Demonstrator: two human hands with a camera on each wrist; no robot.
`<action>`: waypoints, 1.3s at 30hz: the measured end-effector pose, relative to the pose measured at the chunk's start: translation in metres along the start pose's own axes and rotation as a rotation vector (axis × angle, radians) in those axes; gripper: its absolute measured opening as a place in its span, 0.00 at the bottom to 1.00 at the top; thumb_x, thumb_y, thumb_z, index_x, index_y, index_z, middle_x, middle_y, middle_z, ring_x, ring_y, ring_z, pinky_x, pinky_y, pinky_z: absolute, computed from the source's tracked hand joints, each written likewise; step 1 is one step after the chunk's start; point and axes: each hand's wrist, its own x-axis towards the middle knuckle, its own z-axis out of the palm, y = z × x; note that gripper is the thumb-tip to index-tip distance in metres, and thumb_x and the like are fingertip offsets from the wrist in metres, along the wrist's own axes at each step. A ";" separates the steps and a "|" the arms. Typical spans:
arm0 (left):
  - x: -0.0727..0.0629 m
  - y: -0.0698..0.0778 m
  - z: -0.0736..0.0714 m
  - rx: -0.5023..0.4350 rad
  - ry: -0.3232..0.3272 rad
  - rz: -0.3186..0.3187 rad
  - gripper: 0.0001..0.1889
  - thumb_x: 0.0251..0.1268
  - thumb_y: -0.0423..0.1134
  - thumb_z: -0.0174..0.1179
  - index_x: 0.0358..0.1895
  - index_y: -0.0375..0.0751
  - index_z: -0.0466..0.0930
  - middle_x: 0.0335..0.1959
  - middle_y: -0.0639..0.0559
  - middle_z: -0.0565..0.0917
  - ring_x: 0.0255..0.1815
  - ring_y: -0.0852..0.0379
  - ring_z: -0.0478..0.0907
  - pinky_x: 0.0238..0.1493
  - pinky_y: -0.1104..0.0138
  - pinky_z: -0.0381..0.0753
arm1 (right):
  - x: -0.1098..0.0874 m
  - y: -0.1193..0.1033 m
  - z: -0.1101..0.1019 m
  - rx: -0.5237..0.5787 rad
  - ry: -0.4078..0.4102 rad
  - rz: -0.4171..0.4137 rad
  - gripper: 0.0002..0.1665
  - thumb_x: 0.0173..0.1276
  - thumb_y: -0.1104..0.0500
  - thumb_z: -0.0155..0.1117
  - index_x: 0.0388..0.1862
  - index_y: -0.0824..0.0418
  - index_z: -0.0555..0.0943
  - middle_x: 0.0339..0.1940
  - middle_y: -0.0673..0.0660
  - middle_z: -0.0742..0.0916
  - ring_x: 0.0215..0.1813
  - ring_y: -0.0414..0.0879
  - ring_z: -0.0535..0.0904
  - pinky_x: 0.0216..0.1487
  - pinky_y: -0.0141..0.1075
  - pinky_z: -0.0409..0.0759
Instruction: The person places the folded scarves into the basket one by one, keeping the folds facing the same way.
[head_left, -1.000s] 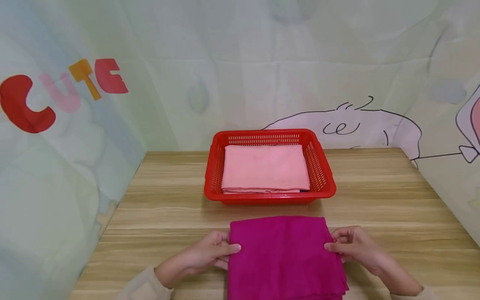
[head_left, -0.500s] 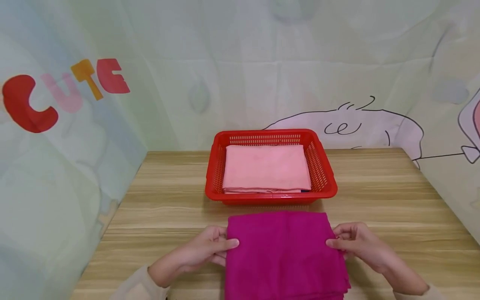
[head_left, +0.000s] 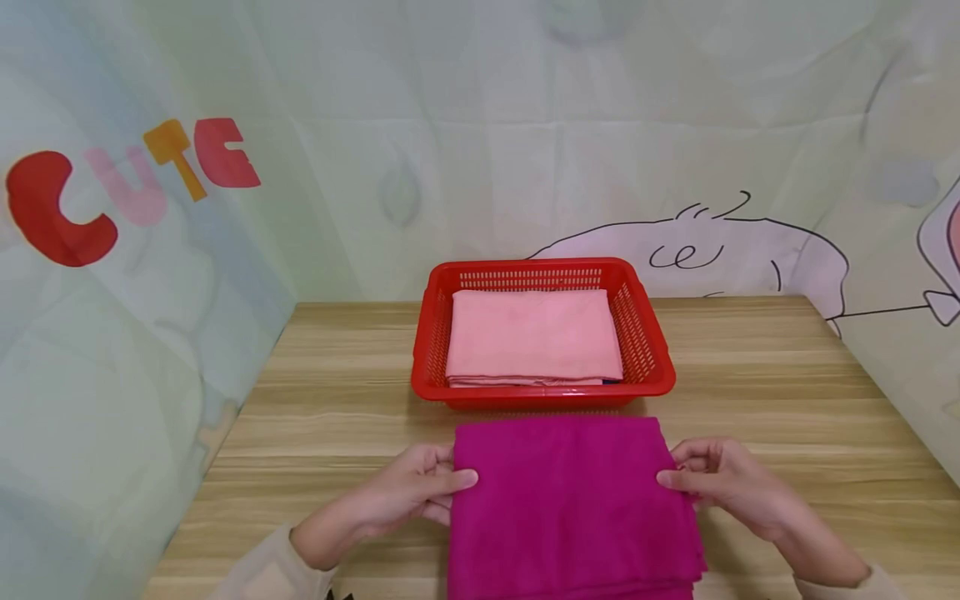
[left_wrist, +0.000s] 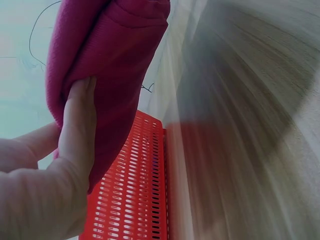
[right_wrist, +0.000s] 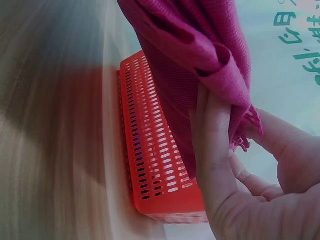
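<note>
A folded magenta scarf (head_left: 570,500) is held up in front of the basket, clear of the wooden table. My left hand (head_left: 408,492) pinches its left edge, thumb on top and fingers beneath. At the opposite edge my right hand (head_left: 723,483) grips it the same way. Fringe shows beside the right fingers (right_wrist: 212,135) in the right wrist view. From the left wrist, the folded layers of the scarf (left_wrist: 110,75) hang over the fingers. Just beyond it stands a red plastic basket (head_left: 543,400), holding a folded pink cloth (head_left: 532,333).
Something dark blue (head_left: 611,382) peeks out under the pink cloth. The wood-grain table (head_left: 337,358) runs back to a printed fabric backdrop (head_left: 480,167), which also hangs along both sides. Both wrist views show the basket's slotted wall (left_wrist: 135,185) close by.
Both hands have moved the folded scarf slightly forward, toward the basket. The hold on each edge is the same, and the basket stays in place.
</note>
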 end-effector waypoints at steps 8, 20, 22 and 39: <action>-0.002 0.007 0.002 0.019 0.004 0.003 0.16 0.75 0.34 0.56 0.56 0.25 0.73 0.39 0.45 0.88 0.42 0.51 0.87 0.43 0.57 0.87 | -0.003 -0.007 -0.001 -0.016 0.018 -0.010 0.10 0.73 0.67 0.60 0.37 0.54 0.84 0.29 0.46 0.86 0.32 0.36 0.81 0.34 0.33 0.84; 0.000 0.023 0.003 0.040 0.023 0.005 0.20 0.74 0.35 0.58 0.59 0.22 0.70 0.41 0.43 0.88 0.42 0.50 0.87 0.44 0.56 0.86 | -0.001 -0.023 -0.002 -0.057 0.069 -0.028 0.10 0.71 0.67 0.62 0.38 0.53 0.85 0.29 0.46 0.86 0.32 0.38 0.81 0.35 0.35 0.85; 0.001 0.025 0.003 0.041 0.026 0.013 0.20 0.74 0.35 0.58 0.59 0.21 0.69 0.41 0.43 0.88 0.42 0.50 0.87 0.45 0.56 0.86 | 0.000 -0.027 -0.002 -0.061 0.075 -0.025 0.09 0.71 0.67 0.62 0.38 0.53 0.86 0.30 0.47 0.86 0.33 0.38 0.82 0.35 0.35 0.85; 0.009 0.044 -0.002 0.062 0.044 0.052 0.22 0.75 0.34 0.56 0.62 0.19 0.66 0.42 0.43 0.88 0.42 0.50 0.87 0.46 0.55 0.86 | 0.011 -0.047 -0.010 -0.049 0.096 -0.069 0.12 0.70 0.69 0.62 0.37 0.53 0.87 0.29 0.49 0.87 0.31 0.40 0.82 0.34 0.34 0.84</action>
